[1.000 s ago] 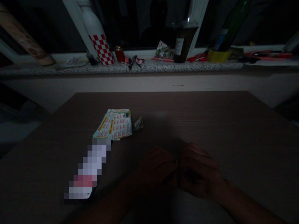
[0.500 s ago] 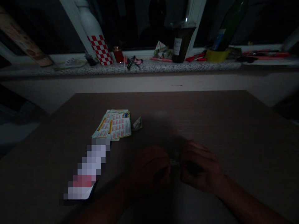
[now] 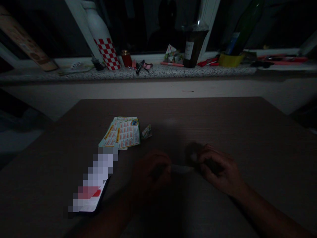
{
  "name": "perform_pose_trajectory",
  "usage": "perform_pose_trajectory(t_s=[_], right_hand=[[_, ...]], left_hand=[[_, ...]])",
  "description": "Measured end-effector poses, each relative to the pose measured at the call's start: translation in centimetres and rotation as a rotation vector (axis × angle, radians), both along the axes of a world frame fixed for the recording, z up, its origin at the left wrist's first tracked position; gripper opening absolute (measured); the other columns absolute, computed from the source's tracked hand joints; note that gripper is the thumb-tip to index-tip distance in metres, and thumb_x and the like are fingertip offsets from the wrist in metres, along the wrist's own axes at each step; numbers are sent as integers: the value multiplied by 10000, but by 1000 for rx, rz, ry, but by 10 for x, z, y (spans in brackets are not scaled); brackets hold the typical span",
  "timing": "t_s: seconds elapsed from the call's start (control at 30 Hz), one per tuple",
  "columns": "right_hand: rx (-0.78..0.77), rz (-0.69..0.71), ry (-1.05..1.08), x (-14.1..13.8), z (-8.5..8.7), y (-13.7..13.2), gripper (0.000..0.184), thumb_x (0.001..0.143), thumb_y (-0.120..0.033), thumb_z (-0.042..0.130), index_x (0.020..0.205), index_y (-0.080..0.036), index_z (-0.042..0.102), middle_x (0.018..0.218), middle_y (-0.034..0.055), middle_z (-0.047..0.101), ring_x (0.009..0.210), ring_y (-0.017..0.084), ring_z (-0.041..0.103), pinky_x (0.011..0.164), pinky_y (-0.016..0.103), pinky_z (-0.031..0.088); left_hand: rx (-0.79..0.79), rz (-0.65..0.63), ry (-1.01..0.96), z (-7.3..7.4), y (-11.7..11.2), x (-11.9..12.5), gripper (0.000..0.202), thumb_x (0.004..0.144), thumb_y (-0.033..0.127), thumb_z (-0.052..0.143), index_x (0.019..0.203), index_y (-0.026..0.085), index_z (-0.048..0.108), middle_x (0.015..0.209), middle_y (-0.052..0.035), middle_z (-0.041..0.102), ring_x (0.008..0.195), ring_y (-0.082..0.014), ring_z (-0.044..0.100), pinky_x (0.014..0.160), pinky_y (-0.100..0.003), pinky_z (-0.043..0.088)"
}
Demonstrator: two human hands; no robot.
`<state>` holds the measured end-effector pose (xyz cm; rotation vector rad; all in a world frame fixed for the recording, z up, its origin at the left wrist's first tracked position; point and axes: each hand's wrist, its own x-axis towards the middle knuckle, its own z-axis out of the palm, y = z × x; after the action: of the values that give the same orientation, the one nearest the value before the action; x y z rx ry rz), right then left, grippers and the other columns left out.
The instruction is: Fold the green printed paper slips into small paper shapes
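Note:
In the dim light my left hand (image 3: 153, 172) is closed, its fingertips pinching one end of a thin, pale strip that looks like paper (image 3: 182, 169). The strip reaches across toward my right hand (image 3: 220, 168), whose fingers are curled in a pinch near its other end. Shadow hides whether the right fingertips grip the strip. Beyond my left hand lies a small folded piece of printed paper (image 3: 147, 132). Beside it is a fanned stack of printed cards or slips (image 3: 121, 134) with rows of red numbers.
A phone (image 3: 94, 185) with a lit, blurred screen lies left of my hands on the wooden table (image 3: 223, 122). Along the granite sill (image 3: 158, 72) stand a red-checked white bottle (image 3: 106, 49), a dark plastic cup (image 3: 194, 48), a green bottle (image 3: 247, 26) and several small items.
My hands have moved apart, the left one leftward and the right one rightward. More of the pale strip shows between them.

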<state>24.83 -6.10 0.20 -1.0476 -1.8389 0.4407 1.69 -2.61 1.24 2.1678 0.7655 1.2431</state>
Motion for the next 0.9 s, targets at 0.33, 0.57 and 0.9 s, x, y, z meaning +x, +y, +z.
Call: perform_pose_trajectory(t_s=[0.33,0.57,0.9], right_hand=[[-356,-60,174,-8,-11,-5,173,857,-235,558,694,-188,589,612,-10,573,559,118,537,522,226,415],[-548,-38,290,-1,-13,-5,258,853,-308,550,629,-184,521,577,-30,493,545,105,463,511,216,370],[-491,64,507,-8,-13,-6,371,747,-504,690,943,-212,573,766,9,584,686,152,556,581,241,438]], left_hand=[[-293,79,156,-14,0,9,260,831,215,586,1088,192,553,991,-51,654,896,-169,624,784,-299,516],[91,-187,442,-7,-3,10,571,812,341,647,1315,217,408,1312,-105,525,1208,-235,481,1015,-411,412],[-159,-68,441,-11,-2,10,478,815,417,630,1230,217,503,1178,-78,620,1067,-237,574,919,-403,464]])
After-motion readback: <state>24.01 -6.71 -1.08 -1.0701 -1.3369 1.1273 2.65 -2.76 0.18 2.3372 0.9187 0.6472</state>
